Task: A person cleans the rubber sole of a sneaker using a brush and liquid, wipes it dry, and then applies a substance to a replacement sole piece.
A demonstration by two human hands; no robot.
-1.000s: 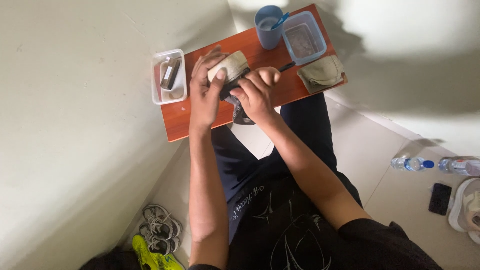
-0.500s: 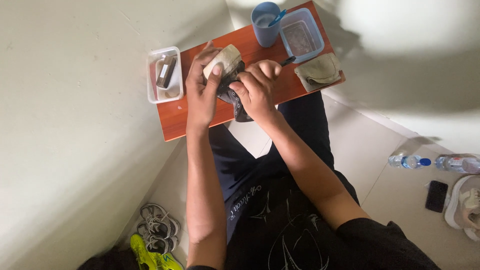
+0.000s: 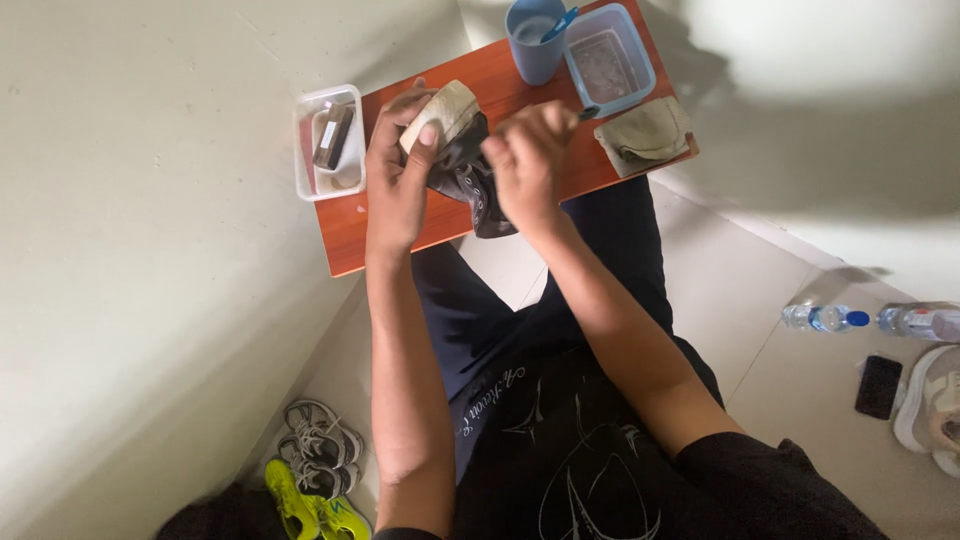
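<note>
black shoe [image 3: 468,175] clamped in left hand [image 3: 398,175]; right hand [image 3: 528,165] fisted against its side.

Blue cup [image 3: 533,45], blue tub [image 3: 610,62], folded cloth [image 3: 645,132] — water bottles [image 3: 824,318] and sneakers [image 3: 322,460] on the floor.

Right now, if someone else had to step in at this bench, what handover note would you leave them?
Left hand: closed around the black shoe, pale sole turned up, held over the orange board.
Right hand: fisted against the shoe's black upper; a dark handle seems to stick out of the fist, but its working end is hidden.
Around it: blue cup and blue tub at the far edge, folded cloth to the right, clear tray to the left.
Done: shoe is in hand and being worked on.
Left: how much of it is clean cannot be told.
</note>
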